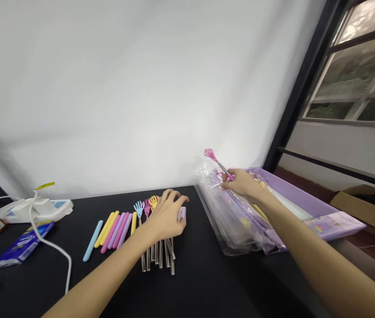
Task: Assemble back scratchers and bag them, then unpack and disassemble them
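Observation:
My right hand (pixel 240 182) grips a pink back scratcher (pixel 221 166) by its handle, above the clear plastic bags at the right. The scratcher's claw points up and left, on a short metal rod. My left hand (pixel 169 215) hovers over a row of back scratchers, fingers curved and apart. Between its thumb and index finger shows a small purple printed card (pixel 181 213); whether they touch it I cannot tell. Blue (pixel 139 207), pink and yellow claws stick out behind that hand, and several metal rods (pixel 161 256) show in front of it.
Several coloured handle tubes (pixel 114 230) lie left of the scratchers. Farther left are a white power strip (pixel 38 207) with a cable and a blue packet (pixel 25 245). Clear bags (pixel 230 225) and a purple box (pixel 288 194) lie at the right, before the white wall.

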Tool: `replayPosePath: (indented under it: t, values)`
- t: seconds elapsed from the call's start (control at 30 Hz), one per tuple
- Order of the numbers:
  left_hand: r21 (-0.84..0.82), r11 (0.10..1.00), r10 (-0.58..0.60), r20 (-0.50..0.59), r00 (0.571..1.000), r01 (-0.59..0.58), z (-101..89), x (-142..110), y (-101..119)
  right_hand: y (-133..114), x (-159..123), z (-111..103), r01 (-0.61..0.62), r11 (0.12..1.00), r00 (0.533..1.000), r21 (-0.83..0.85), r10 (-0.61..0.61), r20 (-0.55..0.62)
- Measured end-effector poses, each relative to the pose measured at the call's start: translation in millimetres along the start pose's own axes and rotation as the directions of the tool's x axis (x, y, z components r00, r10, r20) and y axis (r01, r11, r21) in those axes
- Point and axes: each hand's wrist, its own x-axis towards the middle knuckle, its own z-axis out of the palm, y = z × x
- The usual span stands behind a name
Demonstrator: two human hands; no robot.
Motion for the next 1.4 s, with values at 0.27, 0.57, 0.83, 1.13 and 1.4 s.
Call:
replayPosePath:
  t: [0.27,0.57,0.83,1.13,1.4]
  values:
    - [0.181,0.980,-0.107,0.138,0.985,0.081,3.8,-16.2,-14.6,4.0,13.7,34.7,0.009,0.976,1.000,-0.219,-0.003,0.027]
    - [0.221,0.967,-0.151,0.110,0.982,0.124,7.2,-23.9,-25.9,-0.1,-21.8,36.1,0.217,0.889,0.976,-0.403,-0.212,0.056]
    - [0.103,0.991,-0.095,0.099,0.991,0.085,3.4,-24.4,-20.6,8.2,-27.8,25.8,0.232,0.924,0.966,-0.303,-0.182,0.184]
    - [0.020,0.999,-0.034,0.061,0.998,0.033,6.2,-23.0,-17.3,-62.1,-42.3,32.3,0.181,0.828,0.974,0.532,-0.224,0.018]
    - [-0.437,0.896,-0.146,-0.114,0.983,0.082,-19.0,-40.0,-1.0,-85.6,-66.9,85.4,-0.190,-0.141,0.963,0.972,-0.218,0.157]
